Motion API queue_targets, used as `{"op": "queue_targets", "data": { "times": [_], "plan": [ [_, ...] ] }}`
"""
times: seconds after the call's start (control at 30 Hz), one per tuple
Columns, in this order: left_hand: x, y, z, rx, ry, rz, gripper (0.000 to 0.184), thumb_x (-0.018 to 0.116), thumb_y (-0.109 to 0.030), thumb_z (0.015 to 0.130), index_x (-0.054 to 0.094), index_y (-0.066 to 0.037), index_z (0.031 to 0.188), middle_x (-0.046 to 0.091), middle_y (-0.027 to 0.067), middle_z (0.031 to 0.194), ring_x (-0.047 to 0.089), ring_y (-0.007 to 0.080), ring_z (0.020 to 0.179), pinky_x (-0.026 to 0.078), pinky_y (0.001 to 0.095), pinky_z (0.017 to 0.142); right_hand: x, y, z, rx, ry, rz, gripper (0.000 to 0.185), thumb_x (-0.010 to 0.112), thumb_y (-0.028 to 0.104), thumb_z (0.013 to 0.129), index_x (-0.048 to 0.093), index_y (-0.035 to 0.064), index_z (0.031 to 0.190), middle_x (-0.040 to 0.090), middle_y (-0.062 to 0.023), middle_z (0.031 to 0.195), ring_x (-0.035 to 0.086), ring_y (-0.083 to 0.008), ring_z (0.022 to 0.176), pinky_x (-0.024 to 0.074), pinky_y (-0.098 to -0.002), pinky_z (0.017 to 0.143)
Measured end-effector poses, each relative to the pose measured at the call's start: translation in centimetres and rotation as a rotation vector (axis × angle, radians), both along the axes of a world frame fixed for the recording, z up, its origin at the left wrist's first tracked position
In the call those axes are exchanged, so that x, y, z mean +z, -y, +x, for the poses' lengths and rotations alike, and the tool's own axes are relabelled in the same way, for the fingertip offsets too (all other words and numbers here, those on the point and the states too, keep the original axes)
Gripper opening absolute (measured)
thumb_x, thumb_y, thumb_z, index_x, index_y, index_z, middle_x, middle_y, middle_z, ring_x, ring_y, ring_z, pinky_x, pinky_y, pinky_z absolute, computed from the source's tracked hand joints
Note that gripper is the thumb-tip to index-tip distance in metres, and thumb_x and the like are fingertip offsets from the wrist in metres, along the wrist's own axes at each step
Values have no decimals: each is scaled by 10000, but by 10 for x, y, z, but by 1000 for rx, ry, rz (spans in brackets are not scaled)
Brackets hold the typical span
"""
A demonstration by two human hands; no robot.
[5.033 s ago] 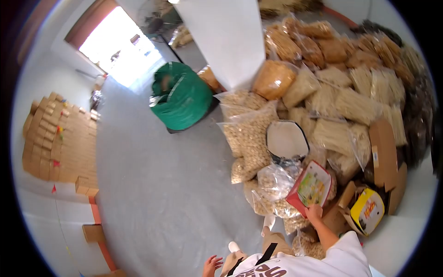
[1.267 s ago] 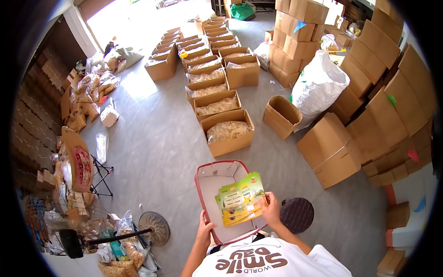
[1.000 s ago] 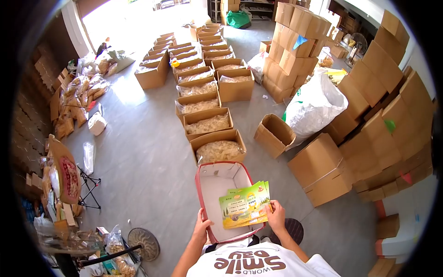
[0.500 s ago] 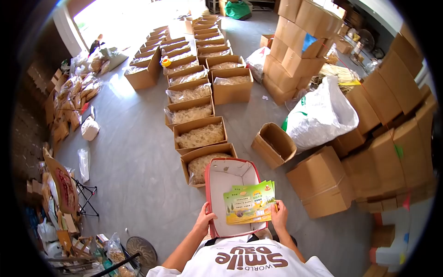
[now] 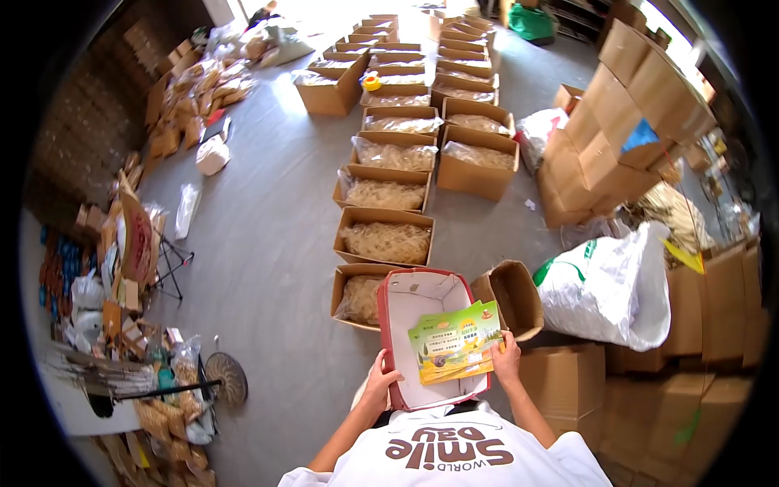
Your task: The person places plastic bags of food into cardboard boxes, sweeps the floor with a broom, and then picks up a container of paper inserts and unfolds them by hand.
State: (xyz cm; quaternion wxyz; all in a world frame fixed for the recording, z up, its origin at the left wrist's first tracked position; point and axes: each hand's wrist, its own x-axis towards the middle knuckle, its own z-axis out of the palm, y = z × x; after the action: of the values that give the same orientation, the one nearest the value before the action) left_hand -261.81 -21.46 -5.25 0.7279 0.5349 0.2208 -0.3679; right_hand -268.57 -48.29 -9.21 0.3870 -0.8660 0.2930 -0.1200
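Observation:
A shallow box (image 5: 406, 304) with red outer sides and a white inside is held against my body, over the shirt front. My left hand (image 5: 381, 383) is closed on its left rim. Several green and yellow printed cards (image 5: 458, 345) lie slightly fanned over the box's opening. My right hand (image 5: 505, 359) pinches their right edge, close to the box's right side; whether it also touches the box I cannot tell. Just beyond the red box stands an open carton (image 5: 357, 302) with clear plastic and pale contents inside.
Rows of open cartons (image 5: 479, 174) filled with plastic-wrapped pale material stretch away ahead. At right are an open brown carton (image 5: 519, 296), a large white sack (image 5: 604, 284) and stacked cartons (image 5: 625, 130). A folding chair (image 5: 138, 235) and a round metal base (image 5: 227, 380) stand left.
The view has turned left, so the cartons and sack appear further right. The cards have tilted a little, their right side higher. Both hands keep their holds.

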Motion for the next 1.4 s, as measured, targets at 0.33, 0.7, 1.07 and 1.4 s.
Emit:
{"op": "queue_targets", "data": {
  "times": [0.33,0.7,1.07,1.4],
  "plan": [
    [2,24,58,220,131,-38,804,534,52,536,202,-44,1262,431,125,1071,481,189,908,425,275,741,-20,17,101,156,3,145,334,529,51,710,410,-8,1017,544,-193,825,554,-302,787,434,-336,690],
    [-41,32,134,318,-109,-18,717,540,-58,584,223,1,1225,448,119,1011,492,189,867,436,282,734,-29,37,199,475,-166,167,206,497,63,708,506,-25,894,578,-181,770,587,-272,725,451,-320,641],
    [-88,107,174,892,-165,118,864,539,-217,739,-124,-164,1291,440,121,1109,470,220,970,372,331,741,-79,91,402,687,-218,84,182,498,89,674,490,-6,829,551,-201,739,536,-366,725,430,-398,614],
    [-96,183,35,1102,-734,354,840,532,-143,729,-84,-147,1299,402,179,1154,488,301,961,375,416,820,-155,124,534,639,-398,-103,175,490,104,708,469,35,868,549,-215,812,526,-377,763,428,-431,663]
  ]
}}
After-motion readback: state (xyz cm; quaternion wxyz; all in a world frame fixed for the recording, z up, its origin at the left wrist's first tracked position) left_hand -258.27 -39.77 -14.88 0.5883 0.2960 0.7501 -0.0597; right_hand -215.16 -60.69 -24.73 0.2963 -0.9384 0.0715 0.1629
